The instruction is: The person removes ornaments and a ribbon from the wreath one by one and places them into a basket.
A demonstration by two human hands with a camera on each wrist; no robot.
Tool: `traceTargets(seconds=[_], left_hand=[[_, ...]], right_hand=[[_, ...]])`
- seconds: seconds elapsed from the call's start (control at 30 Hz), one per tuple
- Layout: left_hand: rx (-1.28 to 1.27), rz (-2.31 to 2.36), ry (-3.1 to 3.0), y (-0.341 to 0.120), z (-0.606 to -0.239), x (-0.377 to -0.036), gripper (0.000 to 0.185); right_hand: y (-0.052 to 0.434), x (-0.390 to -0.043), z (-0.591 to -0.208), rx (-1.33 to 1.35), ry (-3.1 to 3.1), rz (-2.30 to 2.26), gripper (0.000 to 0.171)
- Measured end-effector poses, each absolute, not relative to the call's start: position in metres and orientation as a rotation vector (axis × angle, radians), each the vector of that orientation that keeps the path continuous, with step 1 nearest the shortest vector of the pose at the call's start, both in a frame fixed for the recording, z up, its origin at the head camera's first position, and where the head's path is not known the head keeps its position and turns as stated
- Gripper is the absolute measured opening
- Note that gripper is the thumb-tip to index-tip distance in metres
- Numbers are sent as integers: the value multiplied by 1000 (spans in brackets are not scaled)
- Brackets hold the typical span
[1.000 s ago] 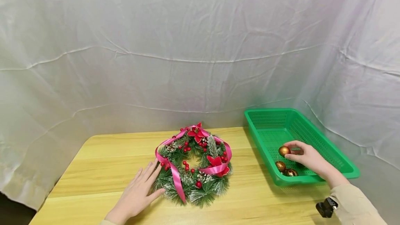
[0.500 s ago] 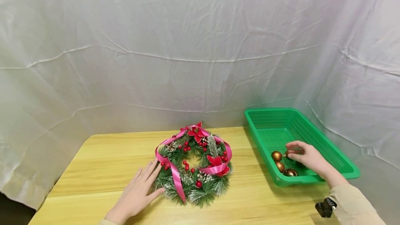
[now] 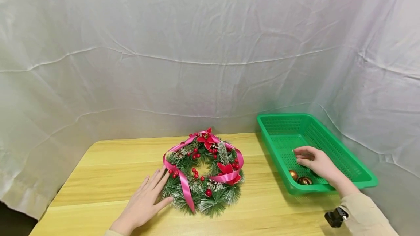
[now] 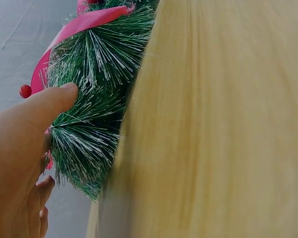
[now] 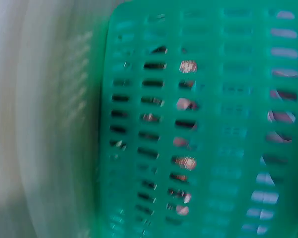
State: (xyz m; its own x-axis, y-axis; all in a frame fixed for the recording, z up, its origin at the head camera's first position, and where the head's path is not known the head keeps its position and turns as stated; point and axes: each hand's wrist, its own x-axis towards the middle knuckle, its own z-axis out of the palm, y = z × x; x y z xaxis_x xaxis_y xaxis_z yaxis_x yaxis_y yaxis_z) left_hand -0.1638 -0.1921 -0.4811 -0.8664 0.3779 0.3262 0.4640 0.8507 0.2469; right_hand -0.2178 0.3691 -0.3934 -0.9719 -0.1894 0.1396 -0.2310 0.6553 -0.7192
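A green wreath (image 3: 216, 201) with red berries, red flowers and a pink ribbon lies on the wooden table. My left hand (image 3: 144, 203) rests flat with its fingers spread, fingertips against the wreath's left side. In the left wrist view the thumb (image 4: 64, 94) touches the pine needles. My right hand (image 3: 316, 161) reaches into the green basket (image 3: 331, 152), its fingers and thumb curled together around a gold bauble that they hide. Below it lie a gold bauble (image 3: 293, 174) and a darker bronze bauble (image 3: 305, 180). The right wrist view shows mainly the basket's slotted wall (image 5: 208, 139), blurred.
The basket stands at the table's right side, against the grey cloth (image 3: 210, 83) that hangs behind and at the sides. The wooden table (image 3: 98, 177) runs left of the wreath and between it and the basket.
The right hand sets a gold bauble down in the basket, then shifts a little left over it, and that bauble drops from sight under the fingers. Left hand and wreath stay put.
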Motion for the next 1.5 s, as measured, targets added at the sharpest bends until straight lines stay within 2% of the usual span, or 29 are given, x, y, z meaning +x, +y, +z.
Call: traceTargets(seconds=[0.3,0.67,0.97,1.13,1.33,1.5], left_hand=[[-646,-472,-2765,-191,-480,-163,80],[-648,-505,-2721,-190,-479,-161,79],[-629,-502,-2774,-192,-479,-162,81],[-622,-496,-2783,-191,-478,-163,82],[-619,-500,-2780,-190,-477,-163,81],[-616,-504,-2771,-189,-477,-162,80]], right_hand=[[328,-229,-384,476,-2743,1259,34],[243,-258,-365,585,-2631,1530,35],[189,-284,-381,582,-2534,1707,36],[175,-294,-396,522,-2582,1696,31],[171,-302,-412,533,-2608,1737,35],[170,-302,-417,481,-2622,1699,33]])
